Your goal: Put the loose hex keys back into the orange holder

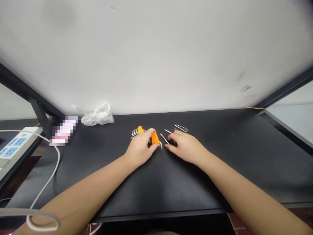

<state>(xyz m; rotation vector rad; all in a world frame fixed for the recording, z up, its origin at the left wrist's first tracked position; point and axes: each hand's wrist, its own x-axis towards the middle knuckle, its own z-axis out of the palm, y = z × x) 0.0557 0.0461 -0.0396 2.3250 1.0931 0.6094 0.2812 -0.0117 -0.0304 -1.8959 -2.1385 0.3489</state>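
Near the middle of the black table, my left hand [139,148] is closed around an orange hex key holder [155,137], thumb on the near side. One short L-shaped hex key [160,144] shows at the holder's lower right corner. Just beyond these fingers is another orange holder [140,130] with several silver hex keys [135,132] in a row. My right hand [186,145] pinches the lower end of a loose hex key [164,138] between thumb and fingers, low over the tabletop. More loose hex keys [181,127] lie beyond its knuckles, some partly hidden by the fingers.
A clear plastic bag [97,116] sits against the white wall at the back left, beside a pixelated object [64,130]. A power strip [17,143] and a white cable [57,163] are at the left. Dark frame bars [288,86] rise at both sides.
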